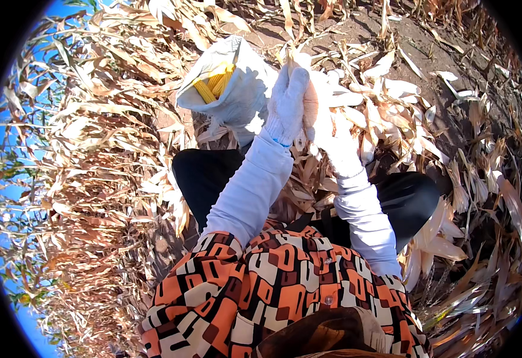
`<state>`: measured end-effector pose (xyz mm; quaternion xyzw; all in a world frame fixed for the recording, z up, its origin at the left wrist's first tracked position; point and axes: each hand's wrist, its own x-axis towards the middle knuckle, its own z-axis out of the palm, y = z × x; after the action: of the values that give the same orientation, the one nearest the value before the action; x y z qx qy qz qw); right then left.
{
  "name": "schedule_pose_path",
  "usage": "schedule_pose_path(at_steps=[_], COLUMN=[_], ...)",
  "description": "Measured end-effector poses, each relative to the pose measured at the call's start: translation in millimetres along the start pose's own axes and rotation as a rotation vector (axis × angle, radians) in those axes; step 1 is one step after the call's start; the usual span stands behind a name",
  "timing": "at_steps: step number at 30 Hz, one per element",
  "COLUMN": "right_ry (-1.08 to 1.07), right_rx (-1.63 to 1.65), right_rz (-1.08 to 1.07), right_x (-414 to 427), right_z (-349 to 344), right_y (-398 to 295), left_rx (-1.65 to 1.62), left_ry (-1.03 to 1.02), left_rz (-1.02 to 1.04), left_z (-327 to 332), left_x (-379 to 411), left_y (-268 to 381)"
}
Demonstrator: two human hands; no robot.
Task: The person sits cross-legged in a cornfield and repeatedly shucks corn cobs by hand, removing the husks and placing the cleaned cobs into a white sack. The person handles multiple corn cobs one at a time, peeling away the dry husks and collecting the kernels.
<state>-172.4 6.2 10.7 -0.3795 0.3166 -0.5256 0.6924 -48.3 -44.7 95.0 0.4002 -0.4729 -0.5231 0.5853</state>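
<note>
My left hand (287, 98), in a white knitted glove, is raised before me with its fingers pointing away. Close against it is my gloved right hand (321, 109), partly washed out by glare. A dry corn husk (291, 53) shows at the fingertips, held between both hands; whether an ear is inside cannot be told. Just left of the hands, a white woven sack (247, 96) stands with its mouth open. Several husked yellow corn ears (216, 85) lie inside it.
Loose pale husks (377, 112) are heaped right of the hands. Dry corn stalks and leaves (95, 179) fill the left side. Bare soil (426, 53) shows at the upper right. My bent knees in dark trousers (205, 174) flank the husks below.
</note>
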Motion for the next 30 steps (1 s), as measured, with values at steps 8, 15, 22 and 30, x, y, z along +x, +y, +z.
schedule_pose_path(at_steps=[8,15,22,30], right_ry=[0.107,0.152,0.272,0.087], right_rx=[-0.103,0.135,0.500,0.685], right_rz=[-0.295,-0.275,-0.188,-0.225], right_x=[3.5,-9.1,5.5,16.3], right_z=[4.5,10.6,11.8,8.2], right_y=[22.0,0.7,27.2,19.0], left_rx=[-0.291,-0.382,-0.655,0.117], left_ry=[0.118,0.039,0.316,0.124], left_rz=[0.112,-0.010,-0.189,0.236], left_z=[-1.5,28.4,56.9,2.8], left_x=[20.3,9.6,1.3,20.6], left_y=[-36.5,-8.3,4.4,-54.1])
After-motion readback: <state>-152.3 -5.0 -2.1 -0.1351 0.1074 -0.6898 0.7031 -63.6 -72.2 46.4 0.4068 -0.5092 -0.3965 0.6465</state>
